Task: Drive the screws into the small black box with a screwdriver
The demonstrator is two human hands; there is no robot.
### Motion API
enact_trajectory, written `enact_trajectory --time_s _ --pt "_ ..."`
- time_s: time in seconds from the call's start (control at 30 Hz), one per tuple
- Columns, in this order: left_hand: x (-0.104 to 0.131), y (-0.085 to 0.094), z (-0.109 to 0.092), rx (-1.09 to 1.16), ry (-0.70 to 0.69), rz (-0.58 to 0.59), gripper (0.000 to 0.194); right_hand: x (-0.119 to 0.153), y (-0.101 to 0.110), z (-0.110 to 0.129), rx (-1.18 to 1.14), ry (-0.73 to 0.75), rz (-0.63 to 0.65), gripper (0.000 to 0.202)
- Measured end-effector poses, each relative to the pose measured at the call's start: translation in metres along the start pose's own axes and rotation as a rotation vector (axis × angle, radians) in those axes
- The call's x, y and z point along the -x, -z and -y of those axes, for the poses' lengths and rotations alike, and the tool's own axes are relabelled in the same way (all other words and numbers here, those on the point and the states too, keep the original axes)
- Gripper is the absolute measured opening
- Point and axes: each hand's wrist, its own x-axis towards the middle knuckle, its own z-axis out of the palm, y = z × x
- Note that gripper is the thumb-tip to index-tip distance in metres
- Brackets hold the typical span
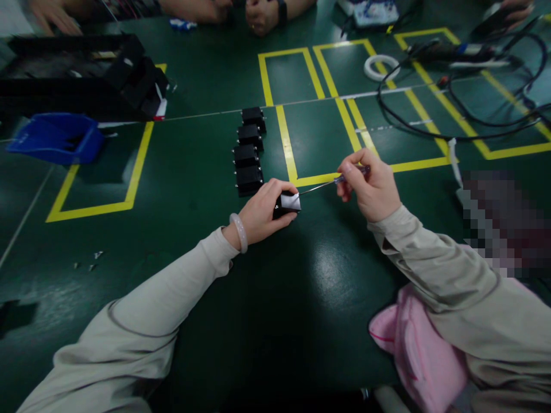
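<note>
My left hand (267, 211), with a pale bracelet at the wrist, grips a small black block (282, 204) that has a white face on top. My right hand (371, 184) is closed around the handle of a thin screwdriver (323, 186). The screwdriver's shaft points left, and its tip is at the white face of the block. Just beyond my left hand, several similar black blocks (248, 179) stand in a row with small metal bits at their sides.
A blue bin (58, 137) and black trays (81, 74) are at the left. Small screws (98, 254) lie lower left. Black cable (400, 117) and a white tape ring (381, 67) are at the right. Pink cloth (424, 350) is near my right sleeve. Other people's hands (262, 14) rest at the far edge.
</note>
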Motion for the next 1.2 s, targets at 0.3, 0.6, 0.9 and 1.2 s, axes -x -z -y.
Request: enact_trajectory --time_s 0.3,0.6,0.9,1.2 --pt "-0.0001 -0.0004 0.0015 0.003 -0.008 -0.002 0.035 -0.0002 0.0007 -0.0027 0.001 -0.005 0.001 0.031" --pt "-0.0002 -0.0003 0.0007 -0.002 -0.013 -0.004 0.035 -0.0014 0.0010 -0.0046 -0.051 -0.022 0.006 0.033" --pt "-0.0008 -0.0005 0.0008 0.002 -0.007 -0.008 0.034 -0.0017 0.0004 -0.0017 -0.059 -0.036 0.008 0.039" --pt "-0.0005 -0.0005 0.0013 0.000 -0.002 -0.004 0.035 -0.0020 0.0012 -0.0034 -0.090 -0.068 0.016 0.034"
